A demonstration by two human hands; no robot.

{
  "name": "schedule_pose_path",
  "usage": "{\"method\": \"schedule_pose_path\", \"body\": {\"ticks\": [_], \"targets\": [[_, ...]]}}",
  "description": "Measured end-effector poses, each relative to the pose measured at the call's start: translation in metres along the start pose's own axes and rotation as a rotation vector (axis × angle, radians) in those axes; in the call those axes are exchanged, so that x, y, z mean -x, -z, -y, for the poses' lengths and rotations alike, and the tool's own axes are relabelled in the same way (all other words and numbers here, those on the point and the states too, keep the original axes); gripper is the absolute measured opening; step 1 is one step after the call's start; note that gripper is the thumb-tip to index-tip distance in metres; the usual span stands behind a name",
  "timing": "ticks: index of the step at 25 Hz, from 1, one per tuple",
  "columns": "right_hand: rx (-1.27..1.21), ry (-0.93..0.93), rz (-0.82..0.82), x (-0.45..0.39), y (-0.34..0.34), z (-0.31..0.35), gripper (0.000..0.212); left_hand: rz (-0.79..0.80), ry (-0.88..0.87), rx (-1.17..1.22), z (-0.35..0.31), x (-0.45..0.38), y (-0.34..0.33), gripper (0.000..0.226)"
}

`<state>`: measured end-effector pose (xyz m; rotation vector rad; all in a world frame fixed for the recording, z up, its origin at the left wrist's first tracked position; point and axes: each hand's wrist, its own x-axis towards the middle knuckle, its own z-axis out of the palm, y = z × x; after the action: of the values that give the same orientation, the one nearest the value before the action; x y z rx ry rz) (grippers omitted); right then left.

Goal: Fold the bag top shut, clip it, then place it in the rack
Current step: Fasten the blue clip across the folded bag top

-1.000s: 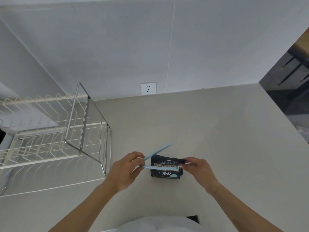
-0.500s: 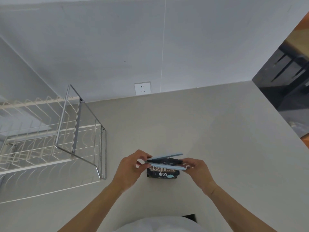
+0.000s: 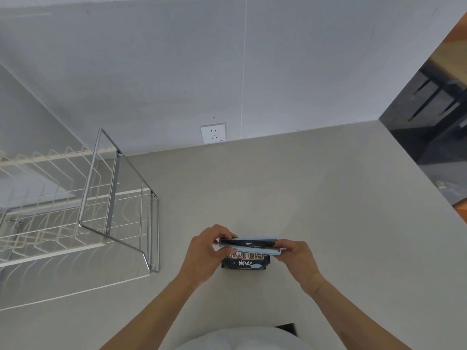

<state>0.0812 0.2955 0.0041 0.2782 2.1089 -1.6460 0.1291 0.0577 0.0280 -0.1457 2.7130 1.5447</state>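
Pinching the light blue clip [image 3: 250, 247] at its left end with my left hand [image 3: 204, 251], my right hand [image 3: 294, 257] grips its right end. It straddles the folded top of the black bag [image 3: 246, 261], which stands on the counter [image 3: 303, 198], right of the wire rack [image 3: 75, 210]

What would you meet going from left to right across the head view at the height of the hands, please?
Wire rack → left hand → black bag with the blue clip across its top → right hand.

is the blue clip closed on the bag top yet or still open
Nearly closed: the clip has both blue bars lying almost parallel along the bag top, with a thin dark strip of bag between them. Whether it has latched cannot be told.
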Motion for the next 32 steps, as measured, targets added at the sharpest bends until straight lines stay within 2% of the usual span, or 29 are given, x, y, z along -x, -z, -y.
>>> {"method": "schedule_pose_path", "body": {"ticks": [5, 9, 12, 17, 24, 28, 32], "targets": [[-0.074, -0.028, 0.108, 0.009, 0.008, 0.004, 0.025, -0.012, 0.013, -0.027, -0.001, -0.001, -0.005, 0.041], [0.015, 0.056, 0.115, 0.014, 0.017, 0.007, 0.05, -0.023, 0.017, -0.045, -0.001, -0.001, -0.005, 0.043], [0.135, 0.15, 0.085, 0.012, 0.014, 0.01, 0.038, -0.019, 0.03, -0.054, 0.0, -0.002, -0.006, 0.042], [0.138, 0.213, 0.019, 0.006, 0.008, 0.008, 0.027, -0.022, 0.045, -0.107, 0.003, 0.0, -0.009, 0.041], [0.292, 0.297, -0.003, 0.007, 0.002, 0.014, 0.032, 0.144, -0.307, -0.589, -0.015, -0.014, -0.012, 0.029], [0.394, 0.373, 0.008, 0.01, 0.001, 0.014, 0.019, 0.216, -0.426, -0.676, -0.03, -0.026, -0.033, 0.028], [0.45, 0.42, -0.017, 0.011, 0.009, 0.011, 0.023, 0.215, -0.408, -0.656, -0.029, -0.029, -0.039, 0.028]]}}
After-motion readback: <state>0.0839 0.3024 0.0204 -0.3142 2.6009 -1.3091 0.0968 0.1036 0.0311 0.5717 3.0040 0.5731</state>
